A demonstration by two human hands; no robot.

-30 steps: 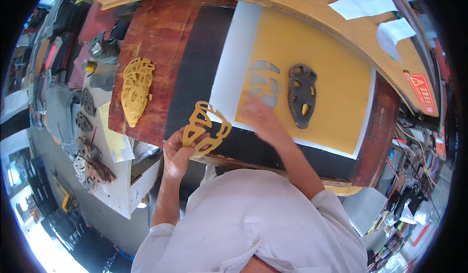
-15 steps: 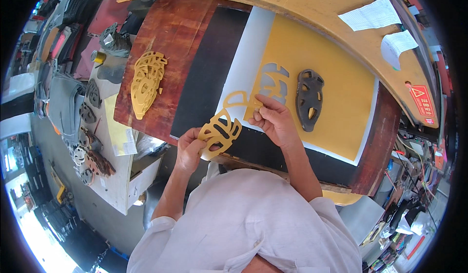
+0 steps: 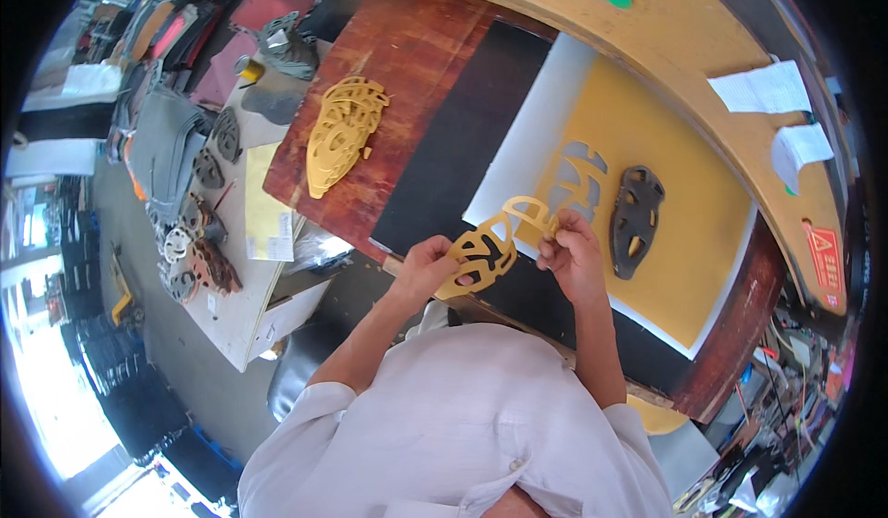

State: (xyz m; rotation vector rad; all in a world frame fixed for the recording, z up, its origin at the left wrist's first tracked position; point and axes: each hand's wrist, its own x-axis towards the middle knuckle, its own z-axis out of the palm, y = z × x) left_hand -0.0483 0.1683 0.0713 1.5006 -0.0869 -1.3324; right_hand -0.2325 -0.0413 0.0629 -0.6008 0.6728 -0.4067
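Pinching yellow openwork cutouts (image 3: 487,277), both hands (image 3: 424,270) hover near the yellow sheet (image 3: 671,125) bearing a dark openwork form (image 3: 636,222).

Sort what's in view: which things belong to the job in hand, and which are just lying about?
Likely part of the job:
Flat yellow latticed cut-out, held by left hand and right hand
Yellow rectangular sheet
Dark oblong perforated block, on that sheet
Pile of yellow latticed cut-outs

Apparently lying about:
Stacked flat grey sheets
Reddish-brown perforated cut-outs
White paper sheets
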